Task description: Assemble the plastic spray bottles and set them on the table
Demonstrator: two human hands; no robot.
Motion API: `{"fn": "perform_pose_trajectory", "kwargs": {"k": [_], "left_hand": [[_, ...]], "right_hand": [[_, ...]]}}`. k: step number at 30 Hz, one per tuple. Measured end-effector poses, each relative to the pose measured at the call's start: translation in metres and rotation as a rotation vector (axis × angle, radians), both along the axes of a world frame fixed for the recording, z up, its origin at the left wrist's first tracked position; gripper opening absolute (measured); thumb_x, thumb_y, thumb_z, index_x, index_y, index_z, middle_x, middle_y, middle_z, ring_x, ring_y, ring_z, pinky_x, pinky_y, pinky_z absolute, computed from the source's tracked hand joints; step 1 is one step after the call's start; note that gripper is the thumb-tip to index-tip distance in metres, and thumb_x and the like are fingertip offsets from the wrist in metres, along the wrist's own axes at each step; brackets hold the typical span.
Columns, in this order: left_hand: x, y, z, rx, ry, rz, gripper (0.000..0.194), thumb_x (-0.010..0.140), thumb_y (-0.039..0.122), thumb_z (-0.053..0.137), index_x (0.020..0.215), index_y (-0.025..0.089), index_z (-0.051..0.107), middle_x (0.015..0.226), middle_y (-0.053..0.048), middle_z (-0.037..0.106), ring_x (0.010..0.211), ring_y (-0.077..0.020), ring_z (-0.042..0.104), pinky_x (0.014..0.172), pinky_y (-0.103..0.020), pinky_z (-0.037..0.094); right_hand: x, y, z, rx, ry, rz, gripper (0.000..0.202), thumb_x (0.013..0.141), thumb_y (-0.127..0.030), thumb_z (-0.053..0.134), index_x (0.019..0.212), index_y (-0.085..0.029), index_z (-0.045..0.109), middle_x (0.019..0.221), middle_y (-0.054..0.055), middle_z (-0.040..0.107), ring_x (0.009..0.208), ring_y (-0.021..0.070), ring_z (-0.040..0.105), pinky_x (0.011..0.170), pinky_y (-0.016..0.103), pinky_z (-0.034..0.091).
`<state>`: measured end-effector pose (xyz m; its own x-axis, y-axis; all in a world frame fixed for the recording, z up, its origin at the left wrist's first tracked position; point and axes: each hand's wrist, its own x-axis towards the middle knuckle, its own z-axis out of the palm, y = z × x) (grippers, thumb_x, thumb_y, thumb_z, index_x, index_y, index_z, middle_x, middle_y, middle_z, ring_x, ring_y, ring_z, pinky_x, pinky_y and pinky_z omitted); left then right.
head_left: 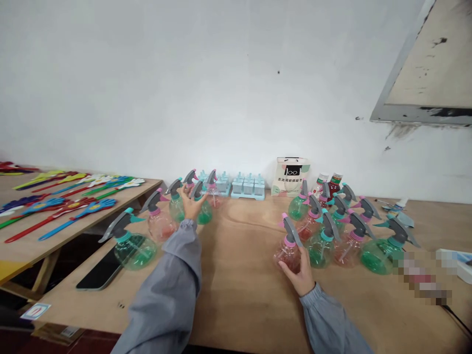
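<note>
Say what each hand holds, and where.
Right hand: pink bottle, fingers around its body. Left hand: at the head of a green bottle; grip unclear.

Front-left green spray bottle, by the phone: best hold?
Probably spray bottle by its teal collar, grip coming from the near side: the collar is narrower than the round body below, and bare tabletop lies in front.

Surface (236, 295): wooden, bearing spray bottles (137, 251) in two groups, left and right; a phone (99, 270) beside the left group; pale blue molds (248, 187) and a paper bag (290, 178) along the wall (228, 98).
</note>
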<state>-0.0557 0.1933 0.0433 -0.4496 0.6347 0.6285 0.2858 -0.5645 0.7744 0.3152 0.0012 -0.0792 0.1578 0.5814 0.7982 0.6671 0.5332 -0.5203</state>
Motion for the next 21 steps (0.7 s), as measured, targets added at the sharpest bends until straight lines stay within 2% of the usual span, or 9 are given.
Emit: {"fn": "perform_pose_trajectory", "kwargs": {"k": [2, 5, 7, 10, 11, 13, 15, 18, 21], "left_hand": [[0.011, -0.021, -0.001, 0.084, -0.049, 0.128, 0.078, 0.075, 0.044, 0.078, 0.136, 0.023, 0.034, 0.147, -0.014, 0.041, 0.139, -0.0306, 0.039, 0.113, -0.053, 0.034], [0.042, -0.065, -0.003, 0.171, 0.006, 0.132, 0.055, 0.091, 0.056, 0.053, 0.132, 0.022, 0.040, 0.146, -0.017, 0.041, 0.141, -0.0316, 0.037, 0.115, -0.055, 0.030], [0.071, -0.098, -0.005, 0.163, 0.132, -0.023, 0.055, 0.085, 0.063, 0.057, 0.119, 0.020, 0.053, 0.127, -0.015, 0.058, 0.127, -0.0315, 0.053, 0.109, -0.050, 0.040], [0.118, -0.147, -0.007, -0.047, 0.397, -0.466, 0.082, 0.071, 0.060, 0.075, 0.136, 0.019, 0.046, 0.140, -0.018, 0.053, 0.134, -0.0350, 0.049, 0.113, -0.050, 0.037], [0.133, -0.161, -0.008, -0.126, 0.432, -0.549, 0.093, 0.065, 0.058, 0.080, 0.142, 0.019, 0.042, 0.145, -0.019, 0.049, 0.138, -0.0367, 0.045, 0.116, -0.051, 0.034], [0.158, -0.182, -0.009, -0.247, 0.460, -0.590, 0.105, 0.059, 0.053, 0.086, 0.147, 0.021, 0.038, 0.146, -0.020, 0.048, 0.138, -0.0394, 0.044, 0.115, -0.054, 0.033], [0.173, -0.192, -0.010, -0.308, 0.438, -0.588, 0.099, 0.065, 0.047, 0.083, 0.148, 0.020, 0.037, 0.142, -0.020, 0.052, 0.134, -0.0389, 0.048, 0.112, -0.055, 0.036], [0.180, -0.191, -0.015, -0.331, 0.326, -0.576, 0.085, 0.073, 0.034, 0.074, 0.148, 0.019, 0.036, 0.135, -0.017, 0.058, 0.130, -0.0332, 0.052, 0.110, -0.050, 0.039], [0.172, -0.181, -0.019, -0.353, 0.174, -0.607, 0.078, 0.071, 0.025, 0.070, 0.144, 0.022, 0.044, 0.125, -0.011, 0.064, 0.118, -0.0275, 0.060, 0.103, -0.042, 0.046]], "right_hand": [[-0.001, 0.001, -0.001, -0.015, 0.015, 0.008, 0.070, 0.084, -0.045, 0.071, 0.145, -0.024, 0.042, 0.123, 0.013, 0.060, 0.114, 0.0328, 0.061, 0.096, 0.054, 0.053], [-0.005, 0.001, -0.003, -0.051, 0.051, 0.052, 0.074, 0.080, -0.050, 0.075, 0.142, -0.023, 0.045, 0.123, 0.013, 0.060, 0.114, 0.0318, 0.061, 0.097, 0.053, 0.053], [-0.011, 0.001, -0.005, -0.079, 0.074, 0.098, 0.079, 0.076, -0.055, 0.078, 0.140, -0.022, 0.046, 0.123, 0.013, 0.060, 0.114, 0.0318, 0.062, 0.097, 0.053, 0.053], [-0.023, -0.002, -0.005, -0.107, 0.083, 0.173, 0.082, 0.074, -0.058, 0.079, 0.139, -0.022, 0.046, 0.125, 0.014, 0.059, 0.116, 0.0328, 0.062, 0.098, 0.055, 0.053], [-0.028, -0.003, -0.005, -0.106, 0.076, 0.197, 0.081, 0.075, -0.058, 0.078, 0.140, -0.023, 0.045, 0.126, 0.014, 0.059, 0.116, 0.0330, 0.061, 0.098, 0.055, 0.053], [-0.037, -0.007, -0.004, -0.084, 0.043, 0.244, 0.079, 0.077, -0.057, 0.076, 0.141, -0.023, 0.043, 0.127, 0.014, 0.059, 0.118, 0.0330, 0.061, 0.098, 0.056, 0.053], [-0.042, -0.011, -0.001, -0.060, -0.001, 0.283, 0.077, 0.080, -0.055, 0.073, 0.143, -0.023, 0.042, 0.128, 0.015, 0.059, 0.119, 0.0327, 0.061, 0.099, 0.055, 0.053], [-0.037, -0.016, 0.005, -0.054, -0.066, 0.287, 0.066, 0.087, -0.050, 0.065, 0.143, -0.023, 0.044, 0.129, 0.015, 0.061, 0.119, 0.0316, 0.061, 0.098, 0.052, 0.054], [-0.012, -0.019, 0.016, 0.091, -0.006, 0.108, 0.051, 0.091, -0.041, 0.060, 0.137, -0.024, 0.049, 0.126, 0.013, 0.061, 0.116, 0.0309, 0.061, 0.097, 0.053, 0.052]]}}
